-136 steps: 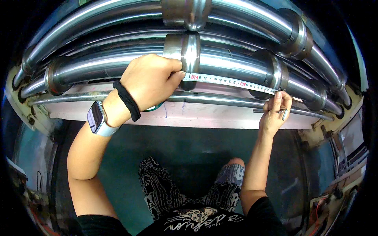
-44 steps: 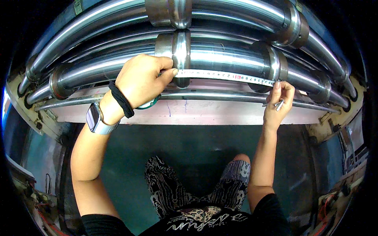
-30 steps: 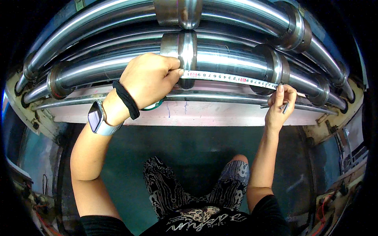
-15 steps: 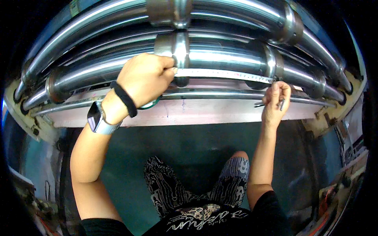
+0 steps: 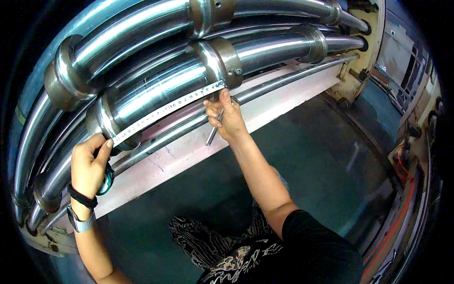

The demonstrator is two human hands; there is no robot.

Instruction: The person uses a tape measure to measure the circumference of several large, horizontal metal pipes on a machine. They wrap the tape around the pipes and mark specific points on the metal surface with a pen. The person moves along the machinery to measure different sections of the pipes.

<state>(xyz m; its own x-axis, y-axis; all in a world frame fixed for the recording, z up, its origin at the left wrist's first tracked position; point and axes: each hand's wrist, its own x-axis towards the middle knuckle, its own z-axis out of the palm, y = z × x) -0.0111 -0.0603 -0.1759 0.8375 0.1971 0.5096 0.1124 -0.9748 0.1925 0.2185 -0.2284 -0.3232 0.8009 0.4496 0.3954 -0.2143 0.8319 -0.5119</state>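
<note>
Two bare hands stretch a white measuring tape [image 5: 165, 109] along the near side of a thick polished shaft [image 5: 161, 90], its strip running slantwise from the lower left up to the right. The left hand [image 5: 90, 163] is nearly closed, thumb and bent forefinger pinching the strip beside the left collar [image 5: 101, 118]; a green-rimmed tape case [image 5: 106, 181] shows at the palm, partly hidden by it. The right hand [image 5: 228, 116] has its fingers curled in, with the thumb up at the tape's other end, just below the middle collar [image 5: 220, 54], which carries a bolt [image 5: 238, 72] on its face. A slim metal rod [image 5: 212, 135] is also gripped in the right hand, its free end pointing down and to the left. Whether the strip touches the shaft all along cannot be told. Beyond lies another collared shaft [image 5: 137, 35], and nearer the person a thin bar [image 5: 293, 78] passes above a pale pinkish beam [image 5: 156, 168]. A black band [image 5: 81, 196] and a watch [image 5: 79, 220] circle the left wrist. Below are the dark green floor [image 5: 312, 156], patterned trousers [image 5: 198, 236] and a black shirt [image 5: 321, 246]; a red cable [image 5: 397, 222] runs at the right.
</note>
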